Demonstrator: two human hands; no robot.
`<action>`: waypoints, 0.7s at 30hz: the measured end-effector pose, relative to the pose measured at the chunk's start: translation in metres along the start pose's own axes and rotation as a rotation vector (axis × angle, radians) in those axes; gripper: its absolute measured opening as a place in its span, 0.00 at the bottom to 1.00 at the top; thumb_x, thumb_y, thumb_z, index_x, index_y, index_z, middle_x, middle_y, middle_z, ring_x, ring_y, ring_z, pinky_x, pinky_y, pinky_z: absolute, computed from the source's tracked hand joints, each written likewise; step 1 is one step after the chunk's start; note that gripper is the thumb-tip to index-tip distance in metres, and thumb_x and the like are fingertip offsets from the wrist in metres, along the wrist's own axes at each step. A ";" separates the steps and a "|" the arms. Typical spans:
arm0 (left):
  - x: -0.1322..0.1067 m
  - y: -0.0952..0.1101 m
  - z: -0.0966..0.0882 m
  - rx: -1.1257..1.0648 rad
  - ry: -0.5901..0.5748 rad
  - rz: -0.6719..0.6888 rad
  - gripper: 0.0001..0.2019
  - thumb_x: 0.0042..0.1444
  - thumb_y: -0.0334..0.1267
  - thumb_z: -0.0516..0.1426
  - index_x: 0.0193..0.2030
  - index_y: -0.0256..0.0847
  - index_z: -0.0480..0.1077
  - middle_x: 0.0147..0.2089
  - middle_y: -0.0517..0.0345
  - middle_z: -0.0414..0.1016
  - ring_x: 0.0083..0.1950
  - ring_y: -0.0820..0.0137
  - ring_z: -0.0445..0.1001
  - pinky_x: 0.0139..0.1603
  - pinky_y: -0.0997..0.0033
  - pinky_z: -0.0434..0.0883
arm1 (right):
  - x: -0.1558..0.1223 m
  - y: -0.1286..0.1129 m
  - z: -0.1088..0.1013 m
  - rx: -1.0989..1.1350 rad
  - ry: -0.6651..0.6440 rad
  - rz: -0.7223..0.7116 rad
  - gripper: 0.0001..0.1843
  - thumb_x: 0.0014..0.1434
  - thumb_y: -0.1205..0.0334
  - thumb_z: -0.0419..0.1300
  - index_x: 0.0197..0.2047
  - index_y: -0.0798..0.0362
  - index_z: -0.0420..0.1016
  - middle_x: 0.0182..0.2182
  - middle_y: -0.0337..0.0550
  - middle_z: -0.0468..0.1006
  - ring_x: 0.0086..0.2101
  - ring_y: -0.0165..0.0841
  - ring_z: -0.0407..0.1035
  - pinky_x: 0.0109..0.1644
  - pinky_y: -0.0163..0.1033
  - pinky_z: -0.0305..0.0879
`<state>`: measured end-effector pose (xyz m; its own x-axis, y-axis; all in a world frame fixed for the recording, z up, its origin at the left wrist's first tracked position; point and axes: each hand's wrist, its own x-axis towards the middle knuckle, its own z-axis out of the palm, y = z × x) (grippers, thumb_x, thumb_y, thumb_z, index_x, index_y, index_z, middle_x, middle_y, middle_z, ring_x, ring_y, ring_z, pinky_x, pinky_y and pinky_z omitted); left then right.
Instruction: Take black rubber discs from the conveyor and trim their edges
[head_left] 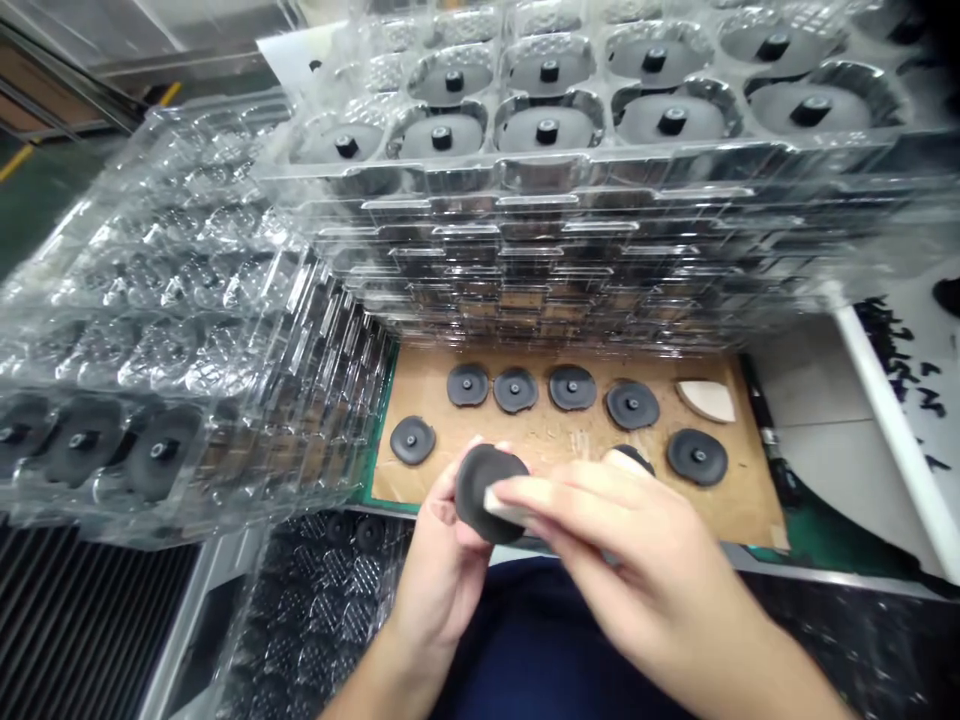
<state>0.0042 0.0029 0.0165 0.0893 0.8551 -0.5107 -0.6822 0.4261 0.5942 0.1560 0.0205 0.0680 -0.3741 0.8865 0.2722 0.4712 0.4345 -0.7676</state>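
Above flat brown cardboard (529, 438), we hold one dark-grey round disc (476, 485).
Our left hand (448, 555) grips its edge; our right hand (637, 530) pinches one white piece (505, 507) over its face.

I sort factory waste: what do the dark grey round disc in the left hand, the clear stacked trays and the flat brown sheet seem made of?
Dark grey round disc: matt rubber or plastic, perhaps; its face barely shines.
Clear stacked trays: glossy, apparently plastic; transparent with sharp highlights.
Flat brown sheet: dull, probably cardboard, from its tan colour.
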 end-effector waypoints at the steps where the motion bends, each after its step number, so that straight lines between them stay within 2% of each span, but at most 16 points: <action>1: 0.000 -0.001 -0.001 0.005 -0.002 0.013 0.29 0.29 0.42 0.71 0.44 0.47 0.76 0.46 0.58 0.80 0.46 0.67 0.77 0.47 0.76 0.72 | 0.001 -0.001 0.001 -0.033 -0.014 0.026 0.16 0.58 0.76 0.54 0.45 0.52 0.75 0.32 0.38 0.80 0.28 0.29 0.70 0.31 0.36 0.61; 4: 0.002 -0.003 -0.002 0.023 -0.056 0.022 0.28 0.32 0.41 0.71 0.46 0.48 0.75 0.47 0.59 0.78 0.47 0.69 0.76 0.47 0.77 0.72 | -0.001 0.001 0.006 0.017 0.100 -0.004 0.17 0.58 0.76 0.54 0.48 0.52 0.74 0.37 0.40 0.81 0.32 0.30 0.72 0.35 0.36 0.63; 6: 0.004 -0.004 0.000 0.041 -0.043 0.000 0.24 0.38 0.39 0.69 0.46 0.49 0.74 0.49 0.60 0.77 0.47 0.71 0.75 0.45 0.80 0.71 | -0.005 0.007 0.006 0.115 0.147 0.064 0.16 0.59 0.75 0.53 0.47 0.51 0.75 0.38 0.40 0.81 0.36 0.30 0.73 0.39 0.36 0.64; 8: 0.005 -0.003 0.002 0.047 -0.009 -0.023 0.23 0.41 0.40 0.68 0.47 0.48 0.74 0.50 0.58 0.77 0.47 0.69 0.75 0.45 0.77 0.72 | -0.014 0.017 0.003 0.196 0.075 0.244 0.13 0.60 0.69 0.54 0.43 0.48 0.77 0.37 0.39 0.81 0.37 0.31 0.74 0.39 0.36 0.67; 10: 0.005 -0.001 0.002 0.036 -0.005 -0.021 0.25 0.39 0.39 0.69 0.48 0.47 0.73 0.51 0.57 0.76 0.46 0.66 0.76 0.48 0.72 0.72 | -0.030 0.030 0.000 0.266 0.007 0.455 0.10 0.60 0.62 0.57 0.41 0.47 0.79 0.38 0.40 0.81 0.38 0.33 0.74 0.40 0.36 0.69; 13: 0.003 0.002 0.003 0.005 -0.058 -0.001 0.26 0.37 0.35 0.70 0.48 0.48 0.73 0.50 0.57 0.77 0.45 0.64 0.77 0.51 0.70 0.71 | -0.059 0.045 0.001 0.346 0.038 0.729 0.11 0.57 0.54 0.60 0.40 0.47 0.80 0.40 0.42 0.81 0.40 0.37 0.75 0.42 0.38 0.71; 15: 0.001 0.002 0.005 -0.012 -0.085 0.013 0.25 0.37 0.35 0.70 0.46 0.49 0.74 0.49 0.58 0.78 0.46 0.64 0.78 0.51 0.71 0.71 | -0.074 0.049 0.008 0.375 0.042 0.833 0.13 0.55 0.52 0.60 0.39 0.49 0.80 0.39 0.44 0.82 0.39 0.39 0.75 0.42 0.40 0.72; 17: 0.000 0.002 0.007 -0.031 -0.100 0.027 0.26 0.36 0.37 0.70 0.46 0.49 0.74 0.48 0.58 0.78 0.47 0.63 0.77 0.51 0.70 0.72 | -0.081 0.048 0.016 0.383 0.009 0.842 0.14 0.55 0.51 0.60 0.39 0.49 0.81 0.39 0.45 0.82 0.39 0.41 0.76 0.41 0.41 0.73; 21: 0.000 -0.001 0.006 -0.038 -0.132 0.014 0.28 0.35 0.38 0.70 0.48 0.48 0.73 0.50 0.57 0.77 0.47 0.62 0.77 0.50 0.68 0.73 | -0.079 0.047 0.021 0.331 -0.020 0.759 0.14 0.57 0.52 0.59 0.41 0.48 0.81 0.41 0.43 0.81 0.42 0.41 0.75 0.42 0.42 0.73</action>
<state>0.0094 0.0038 0.0194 0.1731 0.8933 -0.4147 -0.7108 0.4048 0.5752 0.1911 -0.0325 -0.0017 -0.0645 0.9156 -0.3969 0.3434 -0.3530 -0.8703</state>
